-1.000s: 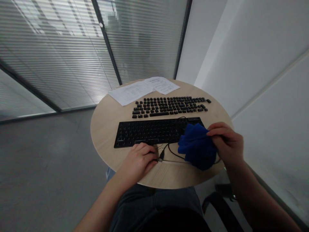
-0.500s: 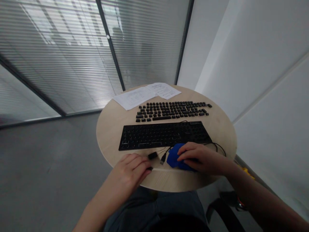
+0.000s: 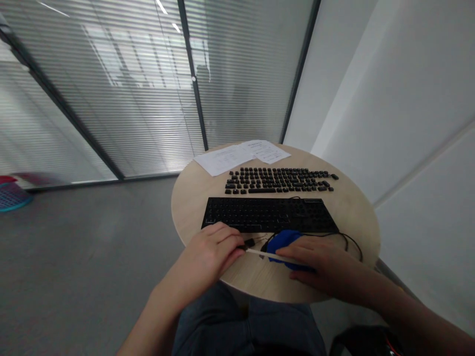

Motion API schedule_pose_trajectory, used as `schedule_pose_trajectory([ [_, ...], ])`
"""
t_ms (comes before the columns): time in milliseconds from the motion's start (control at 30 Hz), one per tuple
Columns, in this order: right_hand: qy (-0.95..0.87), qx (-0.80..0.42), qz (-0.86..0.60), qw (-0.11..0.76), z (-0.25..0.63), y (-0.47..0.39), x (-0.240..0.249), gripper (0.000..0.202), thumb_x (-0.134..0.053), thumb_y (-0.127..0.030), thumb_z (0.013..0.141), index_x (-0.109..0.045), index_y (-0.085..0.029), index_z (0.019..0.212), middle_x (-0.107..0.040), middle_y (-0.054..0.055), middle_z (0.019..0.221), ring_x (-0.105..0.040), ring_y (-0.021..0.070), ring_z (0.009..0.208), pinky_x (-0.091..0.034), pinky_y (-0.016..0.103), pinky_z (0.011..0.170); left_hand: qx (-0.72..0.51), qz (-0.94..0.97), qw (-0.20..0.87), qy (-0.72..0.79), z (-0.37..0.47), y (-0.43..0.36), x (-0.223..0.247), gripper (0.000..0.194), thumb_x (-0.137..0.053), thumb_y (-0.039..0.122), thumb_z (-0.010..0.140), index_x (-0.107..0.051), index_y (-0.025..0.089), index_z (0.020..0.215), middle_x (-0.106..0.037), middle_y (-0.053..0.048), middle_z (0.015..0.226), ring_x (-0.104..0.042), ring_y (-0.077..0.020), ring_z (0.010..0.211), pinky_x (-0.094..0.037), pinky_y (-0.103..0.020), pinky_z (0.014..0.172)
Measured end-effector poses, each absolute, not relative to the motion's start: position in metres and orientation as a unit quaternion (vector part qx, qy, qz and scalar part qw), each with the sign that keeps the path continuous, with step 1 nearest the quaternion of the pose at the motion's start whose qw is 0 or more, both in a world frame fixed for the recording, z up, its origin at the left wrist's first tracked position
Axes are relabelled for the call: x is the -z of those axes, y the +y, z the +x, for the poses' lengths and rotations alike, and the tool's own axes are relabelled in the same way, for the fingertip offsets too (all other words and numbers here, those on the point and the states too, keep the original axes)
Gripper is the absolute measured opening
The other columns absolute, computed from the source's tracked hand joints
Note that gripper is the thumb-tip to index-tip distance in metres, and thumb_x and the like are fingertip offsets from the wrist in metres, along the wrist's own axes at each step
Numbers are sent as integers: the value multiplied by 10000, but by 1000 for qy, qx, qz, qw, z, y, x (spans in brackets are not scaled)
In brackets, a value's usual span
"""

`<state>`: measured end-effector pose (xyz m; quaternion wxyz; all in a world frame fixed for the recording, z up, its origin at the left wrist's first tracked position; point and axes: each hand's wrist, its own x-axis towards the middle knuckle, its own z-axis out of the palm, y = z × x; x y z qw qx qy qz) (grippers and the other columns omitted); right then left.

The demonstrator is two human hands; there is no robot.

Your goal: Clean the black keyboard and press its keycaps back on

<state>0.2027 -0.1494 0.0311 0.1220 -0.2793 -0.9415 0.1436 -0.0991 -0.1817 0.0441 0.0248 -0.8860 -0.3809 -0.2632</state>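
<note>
My left hand [image 3: 217, 249] is closed in a pinch on the dark end of a thin pale stick [image 3: 263, 254], near the table's front edge. The stick slants right across a crumpled blue cloth [image 3: 284, 239] to my right hand [image 3: 322, 259]. My right fingers lie over the stick with the thumb below, closed around its far part; the tip is hidden. Just behind both hands lies a black keyboard [image 3: 256, 210] stripped of its keycaps. A small black piece [image 3: 250, 243] rests beside my left fingertips. The USB plug by the cloth is mostly covered.
Behind the keyboard, loose black keycaps [image 3: 280, 180] are laid out in rows. Printed sheets [image 3: 226, 158] lie at the back of the round wooden table [image 3: 193, 198]. A black cable [image 3: 356, 244] curls at the right. A basket [image 3: 15, 194] stands on the floor at far left.
The view has shifted, so the table sits further right and lower. My right hand has moved from the cloth onto the pale stick, which now tilts across the cloth. My left hand keeps its pinch.
</note>
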Motion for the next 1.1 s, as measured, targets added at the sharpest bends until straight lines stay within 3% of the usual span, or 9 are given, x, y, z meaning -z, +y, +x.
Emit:
schedule_pose_trajectory([
  [133,-949,-77,-277,133,191,-148,-37,307,-550,-163,963,-697,-254,1216,-768,43,997,-719,197,859,-553,303,746,267,-882,7,-387,-105,-185,-51,192,-521,263,1031,-694,181,1039,-730,-63,1022,-663,-196,945,-566,-353,841],
  [300,-944,-56,-290,146,179,-106,-55,342,-430,-178,1009,-695,-220,1220,-764,75,1077,-722,223,958,-559,345,833,380,-834,-78,-393,-136,-143,-56,251,-550,370,1006,-710,179,1031,-732,-74,1031,-668,-193,959,-537,-336,860],
  [467,-928,-119,-326,137,138,-38,-51,373,-415,-188,1012,-639,-195,1310,-747,101,1180,-716,221,1015,-545,342,879,550,-605,-148,-556,-174,-37,-37,501,-436,550,962,-715,143,870,-656,-57,744,-572,-165,686,-452,-281,643],
  [600,-928,-138,-331,100,88,0,-31,401,-402,-155,1009,-575,-171,1370,-764,112,1125,-730,216,950,-538,330,841,518,-586,-185,-596,-193,12,-5,482,-470,535,911,-708,126,815,-628,-41,688,-533,-156,628,-416,-277,606],
  [767,-942,-143,-274,132,56,19,-2,399,-376,-188,1030,-611,-217,1352,-721,90,1278,-705,227,1110,-535,351,936,428,-612,-252,-615,-208,10,25,331,-626,453,803,-739,143,786,-668,-24,676,-560,-162,640,-424,-278,632],
  [1100,-946,-146,-236,168,59,16,23,348,-462,-280,1035,-692,-240,1293,-731,59,1270,-707,231,1132,-553,387,973,338,-633,-273,-640,-213,9,29,198,-642,326,798,-746,164,843,-721,-44,781,-583,-160,689,-423,-287,665],
])
